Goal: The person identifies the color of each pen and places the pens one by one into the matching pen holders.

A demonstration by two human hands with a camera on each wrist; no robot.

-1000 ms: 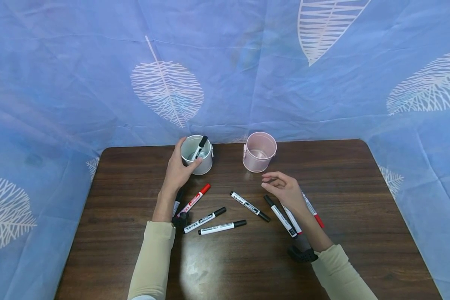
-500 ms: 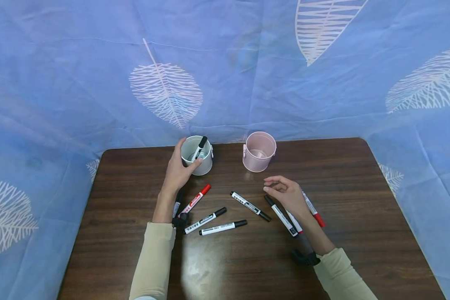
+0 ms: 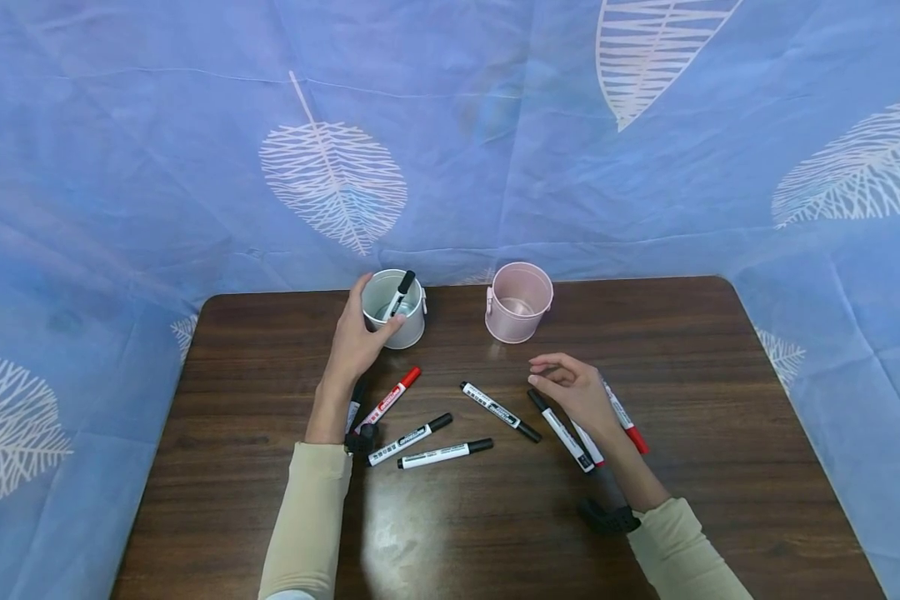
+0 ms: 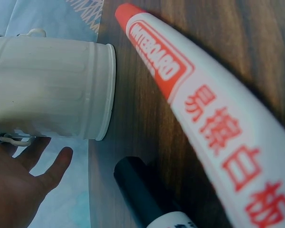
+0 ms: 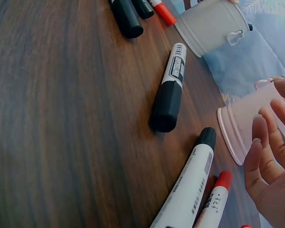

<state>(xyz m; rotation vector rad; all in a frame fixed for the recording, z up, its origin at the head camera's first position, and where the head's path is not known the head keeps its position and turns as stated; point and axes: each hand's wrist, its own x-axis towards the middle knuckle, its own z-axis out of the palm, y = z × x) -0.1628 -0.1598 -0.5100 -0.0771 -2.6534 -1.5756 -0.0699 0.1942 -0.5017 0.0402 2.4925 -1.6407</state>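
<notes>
My left hand (image 3: 354,342) holds a small white bucket (image 3: 405,336), thumb at the near rim and fingers along its left side. A black-capped marker (image 3: 400,295) leans inside this bucket. In the left wrist view, fingers (image 4: 58,167) spread beside the bucket's handle, with a red whiteboard marker (image 4: 204,104) large in front. My right hand (image 3: 573,390) hovers with loosely bent fingers and holds nothing. Just below it lie a black-capped marker (image 3: 562,433) and a red-tipped one (image 3: 588,443), partly hidden by the wrist. Behind that hand stands a pink bucket (image 3: 513,325).
Several markers lie across the brown table (image 3: 480,533): a black one (image 3: 499,412) in the middle, two black-capped ones near the left wrist, and a red-capped one (image 3: 626,418) right of the right hand. A blue leaf-patterned cloth (image 3: 450,167) hangs behind the table.
The right hand has shifted slightly toward the near right, its fingers still bent. The left hand and both buckets have stayed in place.
</notes>
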